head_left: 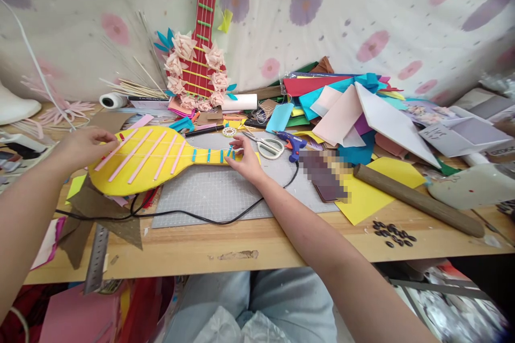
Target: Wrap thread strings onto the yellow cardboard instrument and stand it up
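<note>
A yellow foam guitar shape (140, 163) with pink strips and small blue frets lies flat, partly on a grey cutting mat (217, 193). My left hand (82, 147) rests on its wide body at the left edge, fingers curled down onto the foam. My right hand (245, 158) presses the narrow neck end, fingertips pinched at the last blue frets. Whether those fingers hold a small piece is hidden.
A red foam guitar (199, 59) with paper flowers leans on the cloth backdrop. Scissors (267, 146), a blue glue gun (293, 144) with a black cord, a pile of coloured foam sheets (346, 107), a wooden rolling pin (418, 199), dark seeds (392, 235) and a metal ruler (96, 260) surround the mat.
</note>
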The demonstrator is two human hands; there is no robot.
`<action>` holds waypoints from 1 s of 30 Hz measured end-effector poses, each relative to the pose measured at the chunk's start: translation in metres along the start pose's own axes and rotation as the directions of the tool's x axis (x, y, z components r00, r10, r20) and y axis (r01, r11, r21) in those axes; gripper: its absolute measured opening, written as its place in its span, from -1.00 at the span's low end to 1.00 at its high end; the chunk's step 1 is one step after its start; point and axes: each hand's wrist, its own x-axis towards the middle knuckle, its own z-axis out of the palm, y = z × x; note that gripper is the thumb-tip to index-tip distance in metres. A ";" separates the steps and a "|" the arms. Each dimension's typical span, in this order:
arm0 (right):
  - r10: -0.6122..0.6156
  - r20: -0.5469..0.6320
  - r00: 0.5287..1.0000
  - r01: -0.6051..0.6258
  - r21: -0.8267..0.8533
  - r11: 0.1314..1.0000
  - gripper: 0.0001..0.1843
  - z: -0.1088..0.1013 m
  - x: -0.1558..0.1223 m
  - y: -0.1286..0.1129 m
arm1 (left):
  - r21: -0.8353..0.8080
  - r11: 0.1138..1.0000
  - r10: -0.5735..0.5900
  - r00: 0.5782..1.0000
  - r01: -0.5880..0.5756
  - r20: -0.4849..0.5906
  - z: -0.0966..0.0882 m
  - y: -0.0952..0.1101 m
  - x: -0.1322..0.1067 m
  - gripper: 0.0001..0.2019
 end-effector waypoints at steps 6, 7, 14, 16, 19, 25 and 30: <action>0.003 0.010 1.000 -0.003 -0.013 1.000 -0.40 -0.001 -0.001 -0.002 | 0.340 0.925 0.130 0.983 -0.167 0.131 0.002 0.005 0.001 -0.77; 0.003 0.010 1.000 -0.003 -0.012 1.000 -0.40 -0.001 -0.001 -0.001 | 0.375 0.906 0.150 0.977 -0.198 0.153 0.003 0.004 0.003 -0.75; -0.005 0.012 1.000 0.005 -0.006 1.000 -0.41 0.000 -0.001 0.000 | 0.496 0.788 0.299 0.931 -0.364 0.207 0.007 0.006 0.009 -0.72; -0.003 0.015 1.000 0.004 -0.006 1.000 -0.41 -0.001 -0.001 0.000 | 0.466 0.825 0.243 0.945 -0.320 0.219 0.006 0.007 0.008 -0.69; 0.002 0.019 1.000 -0.002 -0.010 1.000 -0.41 -0.001 -0.002 -0.002 | 0.280 0.960 -0.026 0.987 -0.021 0.160 0.005 0.007 0.005 -0.62; -0.001 0.028 1.000 0.001 -0.025 1.000 -0.41 0.000 -0.002 -0.002 | -0.302 0.854 -0.363 0.902 0.423 0.235 0.004 0.017 0.006 -0.85; -0.002 0.026 1.000 0.003 -0.038 0.999 -0.41 0.000 -0.003 -0.001 | -0.271 0.835 -0.428 0.875 0.479 0.227 0.009 0.010 0.021 -0.97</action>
